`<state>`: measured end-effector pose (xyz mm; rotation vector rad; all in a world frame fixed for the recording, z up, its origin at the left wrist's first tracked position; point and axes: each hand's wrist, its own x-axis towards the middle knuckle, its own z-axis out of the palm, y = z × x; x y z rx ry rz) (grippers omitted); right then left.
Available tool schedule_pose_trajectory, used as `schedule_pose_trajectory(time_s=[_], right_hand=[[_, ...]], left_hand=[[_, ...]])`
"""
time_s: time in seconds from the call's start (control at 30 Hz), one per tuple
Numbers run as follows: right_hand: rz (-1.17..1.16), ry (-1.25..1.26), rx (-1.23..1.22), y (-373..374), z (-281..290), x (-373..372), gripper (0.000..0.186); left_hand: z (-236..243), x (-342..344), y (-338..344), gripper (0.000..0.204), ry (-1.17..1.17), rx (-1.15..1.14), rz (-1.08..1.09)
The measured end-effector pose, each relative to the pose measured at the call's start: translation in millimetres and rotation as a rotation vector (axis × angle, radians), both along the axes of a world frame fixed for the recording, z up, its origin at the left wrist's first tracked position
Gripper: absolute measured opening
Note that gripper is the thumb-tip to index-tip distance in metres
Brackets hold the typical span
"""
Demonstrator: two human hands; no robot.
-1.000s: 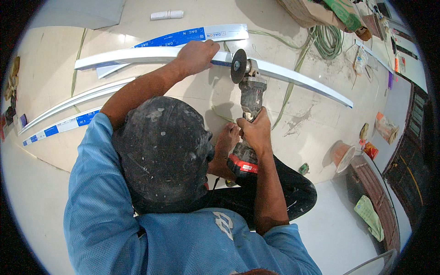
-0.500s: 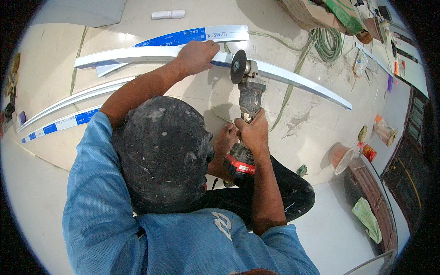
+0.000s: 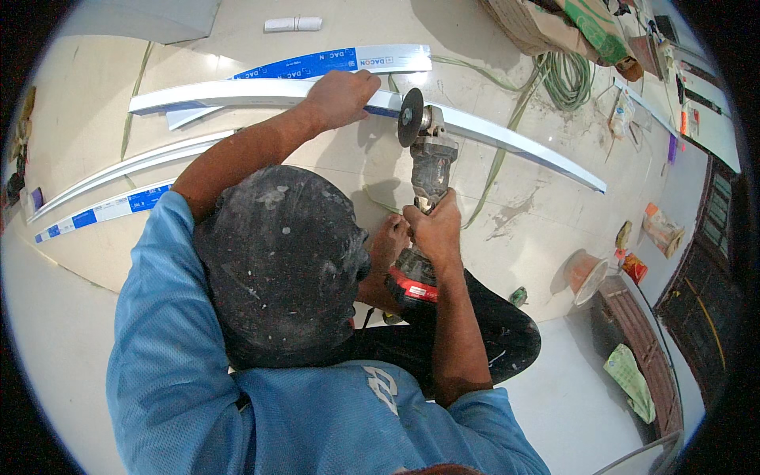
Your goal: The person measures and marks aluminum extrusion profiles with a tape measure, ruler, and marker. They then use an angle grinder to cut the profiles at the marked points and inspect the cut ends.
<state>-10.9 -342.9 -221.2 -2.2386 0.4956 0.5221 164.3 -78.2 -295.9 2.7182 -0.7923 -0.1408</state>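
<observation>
Neither of my hands shows. Below me a seated person in a blue shirt point(image 3: 277, 427) and dark, speckled cap point(image 3: 281, 261) bends over a long white strip point(image 3: 514, 138). Their left hand point(image 3: 336, 96) grips it left of centre, fingers curled over its top. Their right hand point(image 3: 435, 229) holds a cordless angle grinder point(image 3: 431, 162) with a red-and-black battery, upright in the picture. The thin dark disc point(image 3: 410, 117) is at the strip, touching or just above it; I cannot tell which. A bare foot point(image 3: 388, 245) lies beside the grinder's handle.
Blue-and-white printed strips point(image 3: 293, 65) lie behind and at the left point(image 3: 103, 214). A white roll point(image 3: 291, 24) lies at the back. Coiled green hose point(image 3: 566, 79) and folded cardboard point(image 3: 538, 28) are at upper right. A bucket point(image 3: 584, 275) and green cloth point(image 3: 629, 380) sit at the right.
The person's right hand and the grinder have shifted slightly left, the disc staying at the strip. The left hand's grip looks the same.
</observation>
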Motion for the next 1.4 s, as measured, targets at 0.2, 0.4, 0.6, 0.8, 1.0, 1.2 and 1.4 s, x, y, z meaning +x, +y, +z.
schedule_pose_trajectory(time_s=[0.2,0.4,0.6,0.8,1.0,1.2,1.4], right_hand=[[0.01,-0.001,-0.043,5,9,4,0.056],[0.019,-0.012,-0.055,7,13,4,0.057],[0.036,0.014,-0.07,3,10,3,0.06],[0.033,0.016,-0.066,-1,1,-1,0.06],[0.043,-0.007,-0.095,5,13,5,0.057],[0.005,0.027,-0.028,0,2,-5,0.057],[0.078,-0.025,-0.135,-5,5,0,0.055]], left_hand=[[2,-1,-2,0.051,0.026,-0.002,0.001],[-1,-1,-2,0.05,0.016,-0.015,0.008],[-2,0,-3,0.051,0.013,-0.013,0.005],[-3,-1,-5,0.05,0.014,0.001,0.014],[1,1,-7,0.052,0.014,-0.018,0.011],[2,7,-10,0.049,-0.033,-0.046,0.002],[-1,3,-6,0.049,-0.017,-0.059,-0.002]])
